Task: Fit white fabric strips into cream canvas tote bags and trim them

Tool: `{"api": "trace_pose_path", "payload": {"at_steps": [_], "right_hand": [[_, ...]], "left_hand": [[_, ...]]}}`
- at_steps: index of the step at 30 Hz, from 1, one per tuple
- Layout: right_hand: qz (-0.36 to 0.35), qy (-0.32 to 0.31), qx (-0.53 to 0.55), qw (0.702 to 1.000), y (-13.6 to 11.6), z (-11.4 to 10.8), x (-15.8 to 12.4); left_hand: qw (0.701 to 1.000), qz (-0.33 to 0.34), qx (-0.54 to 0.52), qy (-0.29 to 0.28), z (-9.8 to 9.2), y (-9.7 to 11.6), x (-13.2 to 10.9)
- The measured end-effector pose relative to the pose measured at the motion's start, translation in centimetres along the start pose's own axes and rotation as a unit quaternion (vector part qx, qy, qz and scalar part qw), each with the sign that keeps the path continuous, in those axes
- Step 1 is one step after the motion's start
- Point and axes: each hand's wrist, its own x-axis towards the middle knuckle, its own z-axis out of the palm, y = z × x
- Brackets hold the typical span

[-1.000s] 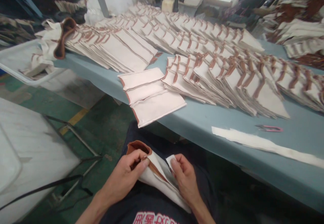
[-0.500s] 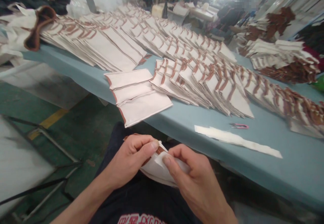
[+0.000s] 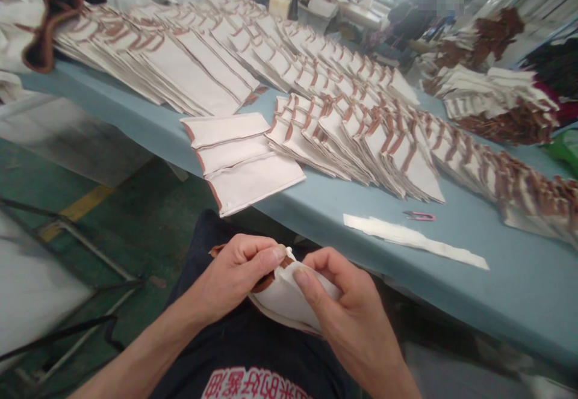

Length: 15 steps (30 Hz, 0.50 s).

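Observation:
Over my lap, both hands pinch a white and brown sewn fabric piece. My left hand grips its brown edge between thumb and fingers, close to a small white tip. My right hand is closed on the white cloth just beside it, thumb on top. Part of the piece is hidden behind my fingers. On the table's near edge lies a flat white panel with brown edging. A white cloth strip and pink-handled thread snips rest on the table to the right.
Rows of overlapping white and brown panels cover much of the blue table. A brown curled piece sits at the far left end. White and brown cloth is heaped at the back right. A metal-framed stand is at left.
The table and its contents sit slightly higher and further left in view. Both hands keep hold of the fabric piece, with slightly more brown edge showing between them.

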Motion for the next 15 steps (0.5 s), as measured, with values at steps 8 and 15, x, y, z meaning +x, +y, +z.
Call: {"api": "trace_pose_path", "payload": {"at_steps": [8, 15], "right_hand": [[0.011, 0.009, -0.038, 0.999, 0.26, 0.53, 0.14], [0.001, 0.027, -0.063, 0.998, 0.26, 0.94, 0.36]], "left_hand": [[1.000, 0.007, 0.022, 0.009, -0.15, -0.30, 0.19], [1.000, 0.009, 0.023, 0.016, -0.06, -0.19, 0.17]]}}
